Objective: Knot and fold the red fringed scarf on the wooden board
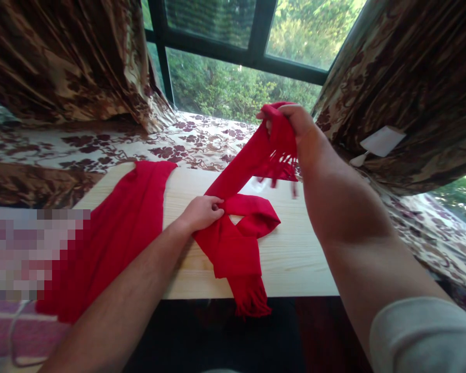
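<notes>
A red fringed scarf [238,256] lies looped on a pale wooden table [295,254], one fringed end hanging over the front edge. My left hand [204,212] pinches the scarf where its bands cross, just above the tabletop. Higher up and to the right, my right hand [289,122] is closed around the scarf's other end, with the fringe dangling below the fingers. Between the two hands the scarf band runs taut and slanting. Left of my left hand, a wide red cloth [132,207] is spread over the table's left side.
Behind the table is a ledge covered in floral fabric [190,137], below a window [225,83]. Patterned curtains [108,67] hang on both sides. A small lamp with a white shade [382,141] stands at the right. A pale cable [13,331] lies at the lower left.
</notes>
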{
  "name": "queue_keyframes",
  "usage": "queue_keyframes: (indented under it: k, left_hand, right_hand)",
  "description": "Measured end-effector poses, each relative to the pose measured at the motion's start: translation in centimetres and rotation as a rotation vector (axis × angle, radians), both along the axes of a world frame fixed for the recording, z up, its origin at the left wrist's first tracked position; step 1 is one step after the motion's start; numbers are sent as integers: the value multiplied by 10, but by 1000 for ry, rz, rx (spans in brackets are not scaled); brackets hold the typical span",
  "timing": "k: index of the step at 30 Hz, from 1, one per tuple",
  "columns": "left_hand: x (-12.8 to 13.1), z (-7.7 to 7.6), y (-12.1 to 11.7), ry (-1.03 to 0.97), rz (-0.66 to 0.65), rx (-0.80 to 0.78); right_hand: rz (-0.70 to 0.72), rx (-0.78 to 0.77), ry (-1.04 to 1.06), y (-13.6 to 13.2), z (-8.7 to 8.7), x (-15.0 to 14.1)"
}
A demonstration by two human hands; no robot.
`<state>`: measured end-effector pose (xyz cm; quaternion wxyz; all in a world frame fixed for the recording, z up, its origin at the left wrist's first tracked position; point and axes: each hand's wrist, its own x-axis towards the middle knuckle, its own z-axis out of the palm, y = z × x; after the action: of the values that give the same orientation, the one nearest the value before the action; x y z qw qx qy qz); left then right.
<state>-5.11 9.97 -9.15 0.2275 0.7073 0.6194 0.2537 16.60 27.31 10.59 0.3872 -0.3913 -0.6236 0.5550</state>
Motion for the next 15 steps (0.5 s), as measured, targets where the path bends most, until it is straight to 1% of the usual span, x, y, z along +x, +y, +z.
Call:
queue_keyframes:
  k: [2,4,6,8,10,11,12,13,15]
  left_hand:
    - [1,0,0,-12,14,-4]
    - [0,-1,0,-89,34,-42]
    - [0,-1,0,-276,62,-137]
    - [1,0,0,-532,119,-258]
    - [2,2,-1,-723,173,-330]
    - [2,2,-2,-758,183,-331]
    - [3,3,-3,-744,178,-308]
    - [3,3,-4,-684,162,-263]
    - [6,3,-6,-487,130,-133]
  right_hand:
    - [61,-59,-61,-13,8,15]
    - [69,-104,-106,-22,13,27]
    - [26,-162,-141,-28,14,38]
    - [-23,-195,-154,-30,11,49]
    - [-34,-159,-149,-31,4,64]
    - [-30,-125,-147,-31,1,72]
    - [-31,-89,-138,-33,-2,82]
    - [-43,-64,-129,-35,-4,92]
    - [-101,-39,-94,-42,-8,114]
